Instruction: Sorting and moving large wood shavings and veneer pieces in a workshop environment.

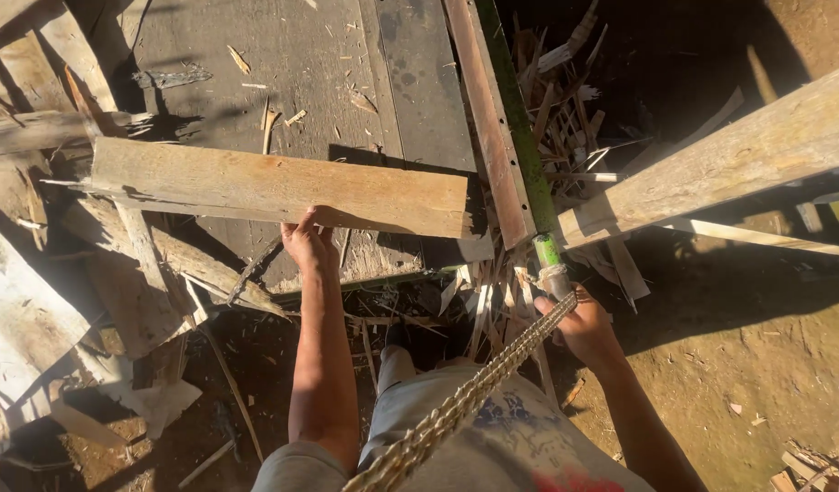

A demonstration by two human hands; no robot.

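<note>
My left hand (pixel 308 243) grips the near edge of a long flat wooden plank (pixel 274 187) that lies crosswise over a grey wooden platform (pixel 319 64). My right hand (pixel 579 323) is closed around the lower end of a long green pole (pixel 520 137) that runs away from me along the platform's right side. A braided pale rope (pixel 465 401) slants from my body up toward that hand.
A heavy timber beam (pixel 711 169) crosses at the right. Split wood scraps and slivers (pixel 565 100) pile beyond the pole. Broken boards (pixel 119 273) lie at the left. Bare dirt ground (pixel 757 364) spreads at the right, partly in shadow.
</note>
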